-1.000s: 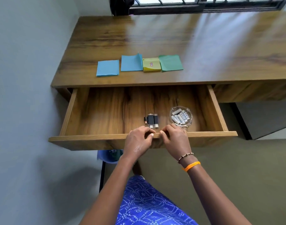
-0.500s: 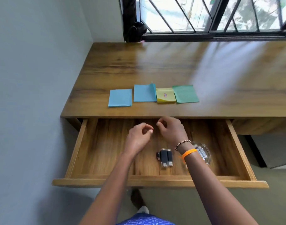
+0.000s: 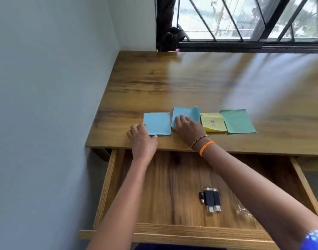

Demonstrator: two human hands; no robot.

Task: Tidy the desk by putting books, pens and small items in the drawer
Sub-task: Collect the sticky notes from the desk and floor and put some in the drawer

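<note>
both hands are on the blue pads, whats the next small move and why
Probably lift both pads and bring them back to the open drawer. The left hand touches the left blue pad at its near corner, the right hand rests on the second blue pad, and neither is lifted yet.
</note>
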